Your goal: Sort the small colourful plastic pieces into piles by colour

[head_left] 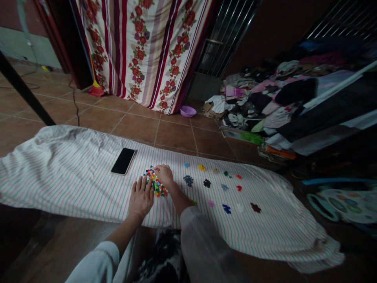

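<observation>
A mixed pile of small multicoloured pieces (160, 190) lies on a striped cloth (88, 169) in front of me. My left hand (141, 197) rests flat at the pile's left edge, fingers stretched out and holding nothing. At the pile's upper right, my right hand (165, 175) has its fingers bent together over the pieces; whatever is between the fingertips is too small to make out. Right of it are small single-colour groups, among them a dark grey one (188, 181), a black one (207, 183), a yellow one (202, 167), a blue one (226, 208) and a brown one (255, 207).
A phone (123, 161) with a dark screen lies on the cloth left of the pile. Beyond is a tiled floor (173, 131) with a purple basin (187, 111) and a floral curtain (141, 51). Heaped clothes (265, 90) fill the right side.
</observation>
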Available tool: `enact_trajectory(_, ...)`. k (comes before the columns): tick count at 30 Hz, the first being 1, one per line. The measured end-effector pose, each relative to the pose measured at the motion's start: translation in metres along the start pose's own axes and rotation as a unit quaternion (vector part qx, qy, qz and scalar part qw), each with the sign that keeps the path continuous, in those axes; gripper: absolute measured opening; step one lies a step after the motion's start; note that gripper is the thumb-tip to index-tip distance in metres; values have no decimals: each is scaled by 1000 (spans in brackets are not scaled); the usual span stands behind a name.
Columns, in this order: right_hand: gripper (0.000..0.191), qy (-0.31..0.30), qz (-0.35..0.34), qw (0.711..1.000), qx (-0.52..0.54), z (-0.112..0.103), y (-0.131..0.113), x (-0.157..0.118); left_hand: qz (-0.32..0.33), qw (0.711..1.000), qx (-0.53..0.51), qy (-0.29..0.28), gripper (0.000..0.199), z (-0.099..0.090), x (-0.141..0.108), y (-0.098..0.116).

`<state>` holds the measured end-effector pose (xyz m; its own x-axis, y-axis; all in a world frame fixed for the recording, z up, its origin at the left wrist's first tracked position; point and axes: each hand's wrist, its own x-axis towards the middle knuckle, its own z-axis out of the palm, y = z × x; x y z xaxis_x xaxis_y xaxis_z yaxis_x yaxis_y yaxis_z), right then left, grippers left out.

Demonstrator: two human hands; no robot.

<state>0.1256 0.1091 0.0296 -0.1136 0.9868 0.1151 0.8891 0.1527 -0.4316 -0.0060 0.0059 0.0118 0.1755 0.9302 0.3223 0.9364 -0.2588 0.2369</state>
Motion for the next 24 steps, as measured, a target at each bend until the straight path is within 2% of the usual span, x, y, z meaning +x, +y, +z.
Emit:
enact_trajectory(5, 17, 18, 1, 1000, 25, 1, 2, -4, 0, 1000, -8, 0, 48, 0, 0, 0)
enact_trajectory(13, 17, 40, 65, 995, 58, 2, 9, -9, 5, 1000, 7, 4, 47, -1, -1, 0)
enact_trajectory(24, 12, 70, 105, 978, 168, 0, 20, -25, 13, 1000, 6, 22, 46, 1, -1, -1)
